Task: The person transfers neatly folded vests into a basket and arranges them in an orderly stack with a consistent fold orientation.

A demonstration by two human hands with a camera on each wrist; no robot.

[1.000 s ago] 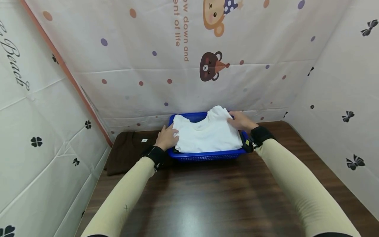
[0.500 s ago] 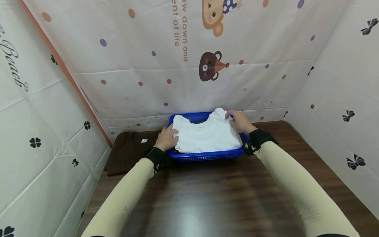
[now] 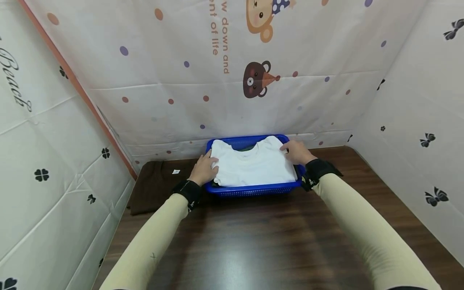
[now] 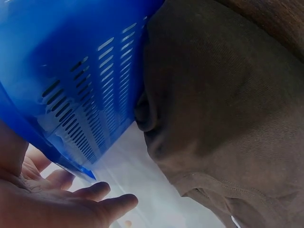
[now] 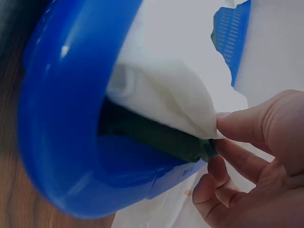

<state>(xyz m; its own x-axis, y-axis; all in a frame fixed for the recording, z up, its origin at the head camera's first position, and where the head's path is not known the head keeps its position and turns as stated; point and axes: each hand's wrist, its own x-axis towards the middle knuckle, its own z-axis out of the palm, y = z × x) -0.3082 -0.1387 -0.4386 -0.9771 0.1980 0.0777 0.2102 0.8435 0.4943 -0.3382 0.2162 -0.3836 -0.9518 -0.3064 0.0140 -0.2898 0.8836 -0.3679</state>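
Observation:
A folded white T-shirt [image 3: 250, 165] lies neck-side away in a blue plastic basket [image 3: 253, 191]. My left hand [image 3: 204, 169] rests at the basket's left rim, fingers fairly straight, fingertips by the shirt's edge. From the left wrist view, its fingers [image 4: 116, 206] extend past the rim beside the slotted wall. At the right far corner, my right hand [image 3: 296, 152] pinches the shirt's edge between thumb and index finger, as the right wrist view shows. Dark green cloth [image 5: 156, 137] lies beneath the white shirt inside the basket.
A folded dark brown shirt [image 3: 159, 187] with a small white label lies on the wooden table [image 3: 232, 237], just left of the basket. White printed sheets [image 3: 181, 80] hang as walls behind and at both sides.
My right hand has drawn the shirt's far right shoulder down toward me, so it now lies lower and flatter and more of the basket's back shows. The left hand has stayed put.

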